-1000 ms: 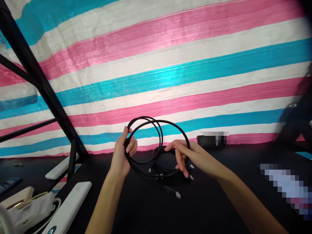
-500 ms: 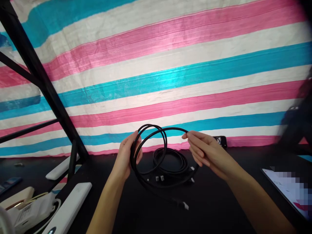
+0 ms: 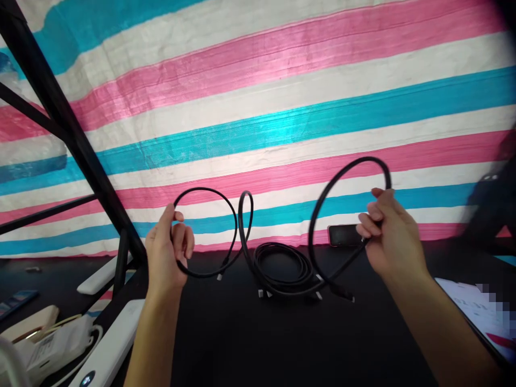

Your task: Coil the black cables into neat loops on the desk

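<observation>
Nearest, two forearms came in low, and the work in hand looked to be spreading a black cable [image 3: 312,231] between both hands above the tabletop. The left hand [image 3: 167,252] gripped it with fingers curled, a round loop standing to its right; the right hand [image 3: 389,231] was likewise closed on it, under a taller loop. Between them the cable bent in a narrow upright fold and sagged low. The next move, as I judged it, called for a steady hold on each side, keeping the slack from snagging the coil behind.

On the black tabletop [image 3: 290,338], a white power bank [image 3: 113,344] with a lit display lay near left, a white adapter [image 3: 52,344] farther left. A device with a bright screen [image 3: 463,306] lay near right. Farther in, a wound coil of black cable [image 3: 280,245] rested in the middle; which pale plugs belonged to it I could not tell. A dark phone [image 3: 343,235] was at the far edge, before a striped sheet [image 3: 266,129], with a black metal frame [image 3: 76,140] slanting up at left.
</observation>
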A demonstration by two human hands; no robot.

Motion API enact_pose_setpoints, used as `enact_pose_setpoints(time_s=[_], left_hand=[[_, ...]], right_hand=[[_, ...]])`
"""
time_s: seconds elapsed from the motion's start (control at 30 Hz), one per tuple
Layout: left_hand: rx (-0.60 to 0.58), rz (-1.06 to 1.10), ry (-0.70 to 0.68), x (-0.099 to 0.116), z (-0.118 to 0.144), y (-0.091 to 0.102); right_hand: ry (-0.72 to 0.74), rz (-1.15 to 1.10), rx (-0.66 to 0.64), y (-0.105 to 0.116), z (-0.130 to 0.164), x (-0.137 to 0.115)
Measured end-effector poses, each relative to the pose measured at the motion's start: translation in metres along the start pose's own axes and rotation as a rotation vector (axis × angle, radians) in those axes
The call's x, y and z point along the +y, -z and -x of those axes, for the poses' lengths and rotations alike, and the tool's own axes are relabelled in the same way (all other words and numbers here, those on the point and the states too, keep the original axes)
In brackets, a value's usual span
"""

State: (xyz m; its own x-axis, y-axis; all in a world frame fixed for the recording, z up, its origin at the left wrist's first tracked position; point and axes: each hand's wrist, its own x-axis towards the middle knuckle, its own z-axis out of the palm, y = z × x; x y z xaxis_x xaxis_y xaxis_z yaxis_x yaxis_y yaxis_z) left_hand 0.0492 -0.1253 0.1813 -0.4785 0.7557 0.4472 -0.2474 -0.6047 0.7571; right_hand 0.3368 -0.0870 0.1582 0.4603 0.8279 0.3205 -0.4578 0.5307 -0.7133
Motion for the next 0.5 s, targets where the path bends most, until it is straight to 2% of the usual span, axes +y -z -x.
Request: enact_pose_setpoints(time_s=[0.13, 0.3, 0.4, 0.5], left_hand=[[0.093, -0.015, -0.074, 0.01, -0.006, 0.01], [0.131, 0.06, -0.016, 0.02, -0.01, 0.015], [0.065, 0.19, 0.081, 0.024, -0.012, 0.017], [-0.106, 0.307, 0.23, 0.026, -0.013, 0.022]], right_hand=[[0.027, -0.016, 0.07, 0.011, -0.013, -0.005], [-0.022, -0.134, 0.166, 0.019, -0.022, -0.016], [-0.035, -0.153, 0.192, 0.023, -0.025, -0.026], [-0.03, -0.15, 0.189, 0.028, -0.028, -0.034]])
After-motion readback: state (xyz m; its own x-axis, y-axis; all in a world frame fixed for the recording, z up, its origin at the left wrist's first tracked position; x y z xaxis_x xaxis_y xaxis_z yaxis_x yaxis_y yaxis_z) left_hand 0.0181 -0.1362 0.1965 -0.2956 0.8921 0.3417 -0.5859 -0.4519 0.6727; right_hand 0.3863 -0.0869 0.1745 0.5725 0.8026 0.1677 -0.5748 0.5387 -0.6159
